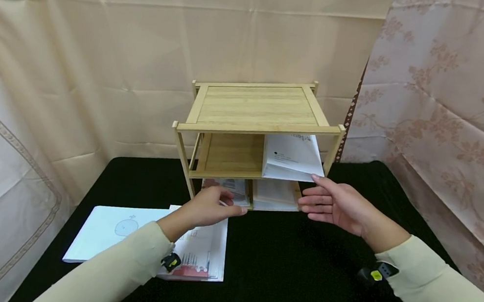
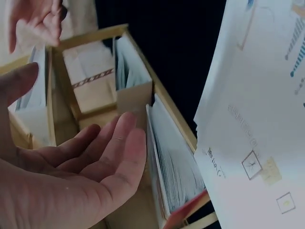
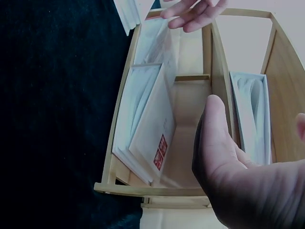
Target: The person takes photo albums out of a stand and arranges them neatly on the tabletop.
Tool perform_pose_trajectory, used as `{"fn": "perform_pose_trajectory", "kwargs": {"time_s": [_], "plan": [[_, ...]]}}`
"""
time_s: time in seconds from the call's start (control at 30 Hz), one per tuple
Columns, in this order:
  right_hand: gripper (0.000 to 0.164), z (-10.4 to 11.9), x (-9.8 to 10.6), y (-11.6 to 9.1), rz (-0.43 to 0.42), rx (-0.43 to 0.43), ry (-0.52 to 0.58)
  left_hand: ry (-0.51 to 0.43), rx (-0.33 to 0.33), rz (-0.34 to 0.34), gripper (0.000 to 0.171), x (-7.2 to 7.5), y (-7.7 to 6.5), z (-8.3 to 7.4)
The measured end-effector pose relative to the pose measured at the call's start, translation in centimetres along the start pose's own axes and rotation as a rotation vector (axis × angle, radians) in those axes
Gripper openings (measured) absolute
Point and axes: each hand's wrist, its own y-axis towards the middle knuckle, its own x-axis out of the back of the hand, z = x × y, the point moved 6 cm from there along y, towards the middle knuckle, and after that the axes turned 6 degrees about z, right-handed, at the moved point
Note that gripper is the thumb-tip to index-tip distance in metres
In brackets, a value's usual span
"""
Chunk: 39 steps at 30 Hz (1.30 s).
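Observation:
My right hand point(image 1: 342, 206) is beside the right end of a small wooden shelf point(image 1: 255, 108), palm turned inward, with its thumb right at the lower corner of a white book point(image 1: 292, 156) on the middle level. Its fingers are relaxed, with nothing between them. My left hand point(image 1: 211, 208) hovers before the lower level, fingers loosely bent and empty. Down there, a divider separates a book with a patterned cover point(image 1: 234, 187) from a pale one point(image 1: 276, 194). In the right wrist view, a book with a red mark on its cover point(image 3: 152, 129) leans in the lower level.
On the dark tablecloth point(image 1: 300, 275) at the left lie a white notebook point(image 1: 100, 239) with a rounded blue drawing and an overlapping stack of printed booklets point(image 1: 196, 252), partly behind the left forearm. Beige curtains point(image 1: 147, 37) hang behind, a patterned one point(image 1: 451, 94) at the right.

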Motion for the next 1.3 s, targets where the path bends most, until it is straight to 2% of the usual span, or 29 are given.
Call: {"fn": "perform_pose_trajectory", "kwargs": {"time_s": [0.1,0.23,0.4,0.53,0.63,0.73,0.87,0.97,1.1,1.3], "plan": [[0.087,0.1,0.1,-0.1,0.013,-0.016,0.019,-0.004,0.005,0.035,0.075,-0.4,0.4,-0.8],[0.091,-0.1,0.1,-0.3,0.032,-0.030,0.044,-0.076,0.024,0.089,0.075,-0.6,1.1,-1.9],[0.096,-0.3,0.2,-0.1,0.027,-0.047,0.069,-0.291,0.054,0.201,0.079,-1.5,2.1,-2.6],[0.100,-0.3,0.2,0.2,0.056,-0.048,0.079,-0.443,0.059,0.269,0.083,-2.3,2.5,-2.8],[0.103,-0.3,0.3,0.4,0.076,-0.044,0.101,-0.548,0.067,0.294,0.088,-2.5,2.8,-2.9],[0.104,-0.3,0.4,0.8,0.083,-0.038,0.154,-0.651,0.082,0.289,0.094,-2.4,3.1,-3.0],[0.097,-0.6,0.5,1.5,0.065,-0.032,0.265,-0.722,0.101,0.268,0.097,-2.0,3.4,-3.1],[0.089,-0.8,0.7,2.1,0.022,-0.014,0.356,-0.746,0.112,0.268,0.099,-1.9,3.5,-3.1],[0.070,-0.9,0.9,2.5,-0.026,0.024,0.453,-0.773,0.125,0.283,0.101,-2.0,3.6,-3.1],[0.052,-0.8,1.2,2.5,-0.077,0.041,0.446,-0.793,0.128,0.306,0.100,-2.2,3.8,-3.3]]}}
